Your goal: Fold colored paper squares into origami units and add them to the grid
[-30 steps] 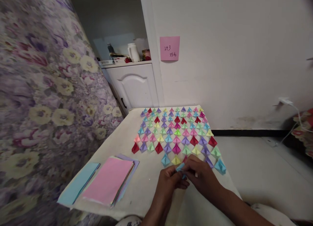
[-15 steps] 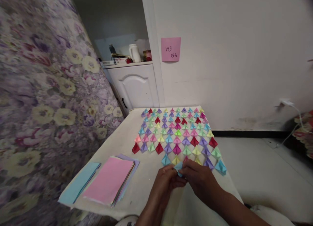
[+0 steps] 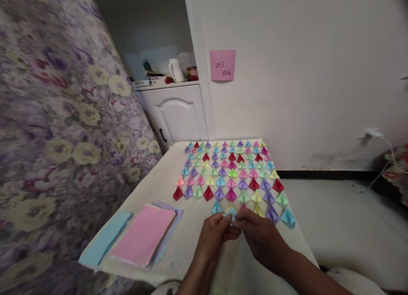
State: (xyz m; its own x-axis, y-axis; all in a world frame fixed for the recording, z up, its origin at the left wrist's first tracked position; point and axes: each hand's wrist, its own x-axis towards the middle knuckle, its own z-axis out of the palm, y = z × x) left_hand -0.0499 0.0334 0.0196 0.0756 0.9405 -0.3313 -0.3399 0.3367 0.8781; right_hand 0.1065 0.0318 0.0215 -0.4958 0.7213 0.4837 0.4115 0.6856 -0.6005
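Both of my hands meet over the near edge of the table [image 3: 178, 176]. My left hand [image 3: 216, 233] and my right hand [image 3: 259, 234] pinch a small light-blue folded paper piece [image 3: 231, 213] between their fingertips. Just beyond them lie several rows of small folded paper shapes [image 3: 231, 176] in red, pink, purple, green, yellow and blue. The nearest row sits right at my fingertips, partly hidden by my hands.
A stack of coloured paper sheets [image 3: 145, 235], pink on top, lies at the table's near left beside a light-blue sheet [image 3: 103, 239]. A floral mattress [image 3: 54, 129] leans at the left. Behind stand a white cabinet [image 3: 175, 112] and a wall with a pink note [image 3: 222, 64].
My hands have shifted slightly forward toward the nearest row, turning the blue paper piece between the fingertips. The camera has tipped a little.
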